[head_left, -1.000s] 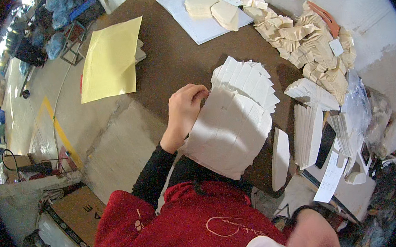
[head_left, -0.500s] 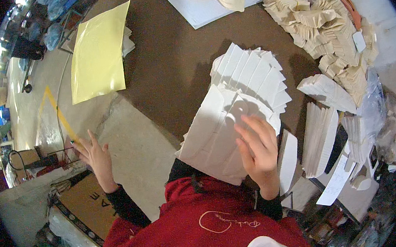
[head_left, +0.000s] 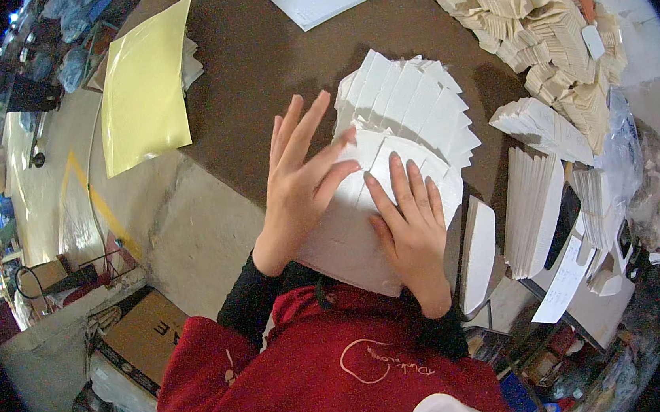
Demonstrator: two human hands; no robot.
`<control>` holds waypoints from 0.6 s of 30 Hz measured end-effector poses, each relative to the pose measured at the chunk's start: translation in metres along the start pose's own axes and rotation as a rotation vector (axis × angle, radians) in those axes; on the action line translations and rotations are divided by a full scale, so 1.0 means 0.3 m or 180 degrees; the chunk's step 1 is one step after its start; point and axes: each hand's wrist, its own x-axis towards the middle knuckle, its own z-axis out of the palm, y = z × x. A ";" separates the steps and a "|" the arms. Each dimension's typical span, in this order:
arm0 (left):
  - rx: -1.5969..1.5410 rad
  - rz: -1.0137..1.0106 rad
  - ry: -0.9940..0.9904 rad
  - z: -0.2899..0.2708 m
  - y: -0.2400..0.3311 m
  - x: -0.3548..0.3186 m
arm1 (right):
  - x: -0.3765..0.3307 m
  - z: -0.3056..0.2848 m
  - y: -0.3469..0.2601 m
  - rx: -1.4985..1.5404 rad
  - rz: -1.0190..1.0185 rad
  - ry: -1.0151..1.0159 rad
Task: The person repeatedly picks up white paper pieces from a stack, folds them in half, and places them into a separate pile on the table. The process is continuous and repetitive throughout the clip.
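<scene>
A fanned stack of white folded paper pieces (head_left: 408, 107) lies near the table's front edge. Closer to my body, larger white sheets (head_left: 348, 232) overlap the stack. My right hand (head_left: 416, 233) rests on these sheets with its fingers stretched out. Beside the left edge of the paper, my left hand (head_left: 300, 181) is raised with spread fingers. Its thumb and index finger come close to the sheets; whether they touch I cannot tell. Neither hand grips anything visible.
A yellow sheet (head_left: 148, 88) covers some papers at the brown table's (head_left: 252, 54) left edge. Cream folded pieces (head_left: 560, 33) pile up at the far right. White stacks (head_left: 535, 210) stand along the right side. A cardboard box (head_left: 147, 331) sits at the lower left.
My left hand has swung in from the far left to the paper. The right hand has come down flat on the sheets. The whole view has shifted slightly.
</scene>
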 end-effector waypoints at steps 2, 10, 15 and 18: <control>-0.0612 0.0442 -0.0021 -0.040 0.011 -0.008 | -0.004 0.003 -0.004 0.0010 0.0017 0.0017; -0.3984 0.1094 -0.0780 -0.350 0.015 -0.156 | -0.001 0.009 0.015 0.0053 -0.0153 0.0220; -0.3565 0.0494 -0.0853 -0.395 0.044 -0.107 | -0.053 -0.077 -0.032 0.2781 -0.0573 0.0246; -0.2327 -0.0981 -0.0997 -0.234 0.138 -0.090 | -0.110 -0.111 -0.080 0.3560 0.0074 -0.0215</control>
